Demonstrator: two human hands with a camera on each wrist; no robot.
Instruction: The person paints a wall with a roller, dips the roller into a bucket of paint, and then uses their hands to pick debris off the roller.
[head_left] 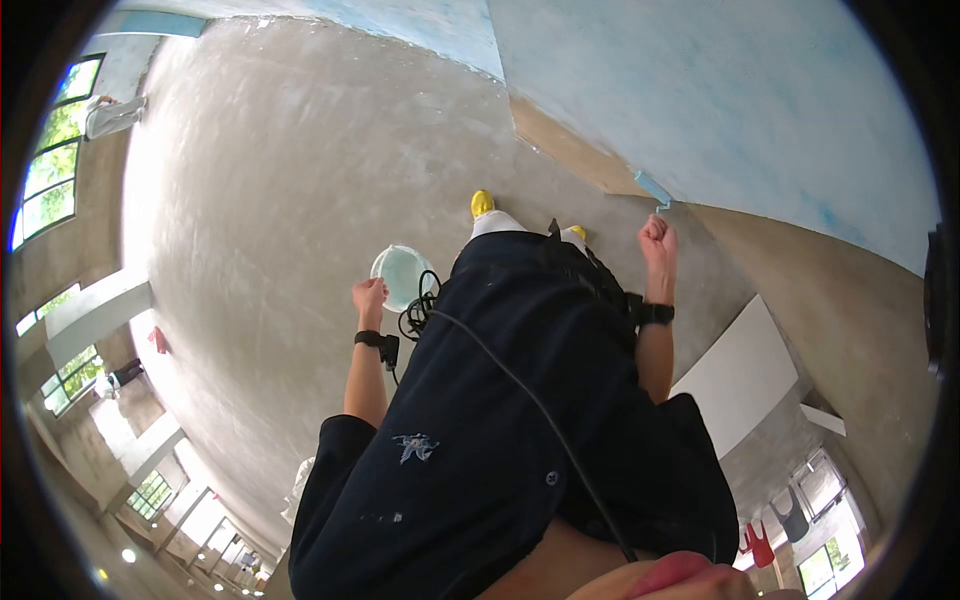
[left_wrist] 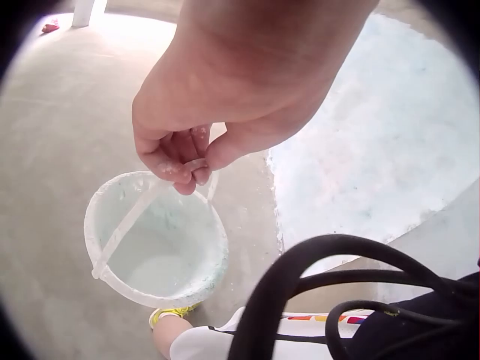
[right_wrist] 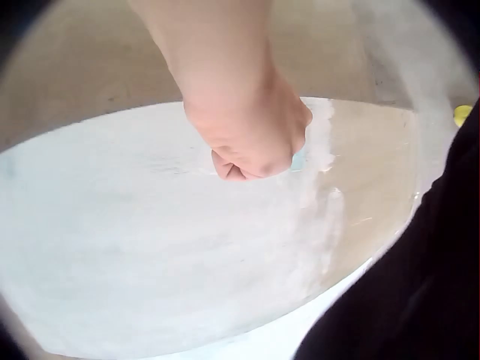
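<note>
My left hand point(head_left: 369, 297) holds a white plastic bucket point(head_left: 402, 275) by its thin handle point(left_wrist: 129, 226). In the left wrist view, thumb and fingers curl round the top of that handle. Pale blue paint point(left_wrist: 157, 259) shows inside the bucket, and smears mark its wall. My right hand point(head_left: 657, 240) grips a paint roller, its handle hidden in the fist. The light blue roller head point(head_left: 654, 187) lies at the lower part of the wall point(head_left: 720, 100), where pale blue paint meets a bare brown strip point(head_left: 570, 150). In the right wrist view the fist covers most of the roller.
A loop of black cable point(head_left: 420, 312) hangs beside the bucket. Yellow shoes point(head_left: 482, 203) stand on the grey concrete floor point(head_left: 280, 180). A white board point(head_left: 742, 375) lies behind on the right. Windows point(head_left: 50, 165) line the far left wall.
</note>
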